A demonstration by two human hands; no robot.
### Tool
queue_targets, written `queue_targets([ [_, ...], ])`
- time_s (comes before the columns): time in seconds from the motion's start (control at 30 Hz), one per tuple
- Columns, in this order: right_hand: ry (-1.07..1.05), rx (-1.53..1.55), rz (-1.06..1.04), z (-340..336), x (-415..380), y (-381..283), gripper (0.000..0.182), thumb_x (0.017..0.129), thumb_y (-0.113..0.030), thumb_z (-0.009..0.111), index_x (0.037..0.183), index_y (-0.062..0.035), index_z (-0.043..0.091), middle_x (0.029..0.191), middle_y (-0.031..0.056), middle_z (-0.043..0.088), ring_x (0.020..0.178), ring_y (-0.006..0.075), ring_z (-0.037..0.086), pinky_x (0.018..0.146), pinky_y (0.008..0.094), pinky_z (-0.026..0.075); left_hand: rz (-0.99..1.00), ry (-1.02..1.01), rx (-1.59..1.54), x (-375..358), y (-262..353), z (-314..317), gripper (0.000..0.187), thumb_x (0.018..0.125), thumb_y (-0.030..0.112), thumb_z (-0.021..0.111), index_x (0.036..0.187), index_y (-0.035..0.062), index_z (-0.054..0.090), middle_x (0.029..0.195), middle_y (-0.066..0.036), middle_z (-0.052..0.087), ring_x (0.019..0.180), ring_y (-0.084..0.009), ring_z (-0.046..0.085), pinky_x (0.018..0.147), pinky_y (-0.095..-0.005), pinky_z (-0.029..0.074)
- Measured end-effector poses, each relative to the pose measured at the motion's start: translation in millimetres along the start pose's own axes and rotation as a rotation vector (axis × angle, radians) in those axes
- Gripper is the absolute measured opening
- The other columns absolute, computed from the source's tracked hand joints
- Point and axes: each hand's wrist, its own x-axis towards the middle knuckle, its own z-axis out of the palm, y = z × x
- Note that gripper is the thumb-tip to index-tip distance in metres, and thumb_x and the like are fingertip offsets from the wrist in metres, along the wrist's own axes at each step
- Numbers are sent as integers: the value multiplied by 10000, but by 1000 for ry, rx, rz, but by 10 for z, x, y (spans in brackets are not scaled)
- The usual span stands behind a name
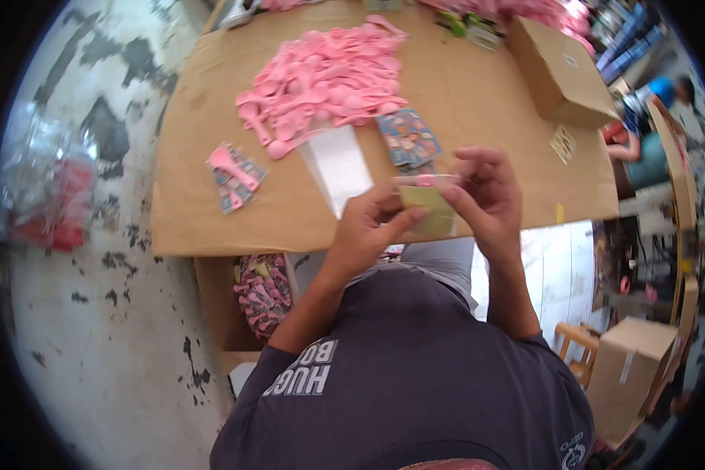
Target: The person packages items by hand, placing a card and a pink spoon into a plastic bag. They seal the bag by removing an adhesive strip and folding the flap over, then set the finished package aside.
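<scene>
Between both hands, just above the table's near edge, is a small clear plastic bag [439,220] with a yellowish-green card and a bit of pink inside. My left hand [372,227] pinches its left side, thumb over the front. My right hand [489,196] grips the upper right edge between thumb and fingers. Just beyond lies a stack of printed blue cards [410,137]. Left of it are flat clear bags [342,164]. A heap of pink plastic spoons [329,74] lies farther back. One packed spoon with its card [236,178] rests at the left.
Brown paper covers the table [188,157]. A cardboard box [564,70] stands at the back right. Below the left edge, an open box [265,294] holds several packed spoons. Another person [642,110] sits at the far right, near a carton [630,368] and a wooden stool [576,348].
</scene>
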Motion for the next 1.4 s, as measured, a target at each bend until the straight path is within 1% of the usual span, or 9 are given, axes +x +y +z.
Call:
queue_targets([
  [0.2,-88,-311,-40,90,-13,161,549,856,-47,802,1346,-50,555,1036,24,632,936,101,579,744,260,456,23,5,113,-60,125,-241,335,962,-21,688,1292,-36,633,1245,-137,707,1125,-171,675,972,-314,546],
  [0.27,-114,-457,-46,102,-33,199,525,854,-50,800,1328,-60,577,1051,35,638,943,113,577,739,266,453,298,120,225,-62,222,-382,295,963,30,709,1254,-8,678,1176,-76,741,1054,-110,674,889,-282,543],
  [0.37,-156,-573,-67,37,-75,244,429,860,-56,791,1259,-65,634,1061,61,648,917,133,586,726,265,450,659,246,574,-51,433,-807,281,913,-72,683,1182,10,687,1254,-144,719,1178,-220,678,1028,-345,513],
  [0.7,-40,-507,-9,-211,-158,284,150,911,-23,724,1056,-13,689,1005,69,657,820,125,586,686,257,444,388,856,1126,-489,587,-1654,426,862,-169,438,1178,31,641,1431,-182,619,1402,-323,535,1082,-391,472],
  [0.93,-129,-569,-23,-22,-146,250,106,910,-24,714,1014,-19,699,942,68,673,794,149,622,647,275,449,365,587,1342,-340,447,-1482,394,970,56,598,1362,84,631,1583,-139,478,1522,-324,362,1184,-456,363],
  [1.0,-149,-597,-37,61,-151,250,107,906,-28,716,1011,-22,703,939,75,675,793,163,636,640,284,453,188,468,1492,-310,383,-1542,409,988,221,652,1380,107,632,1629,-118,416,1548,-338,297,1250,-555,181],
  [1.2,-275,-648,9,323,-233,318,139,913,-60,718,1045,-19,699,977,109,645,859,235,642,712,356,522,168,358,1439,-362,416,-1794,332,980,230,653,1283,98,685,1590,-121,470,1526,-368,329,1248,-589,125],
  [1.33,-325,-727,-107,452,-156,443,190,899,-90,732,1072,-22,692,1018,126,619,943,304,616,816,405,510,196,354,1314,-436,548,-1996,269,993,207,655,1202,50,717,1527,-132,545,1496,-324,402,1234,-536,235],
  [1.4,-329,-743,-107,543,-63,502,212,888,-104,744,1078,-25,691,1010,125,607,952,309,606,830,413,501,173,445,836,-449,555,-2092,231,1005,176,656,1139,4,731,1406,-134,650,1413,-277,517,1177,-447,370],
])
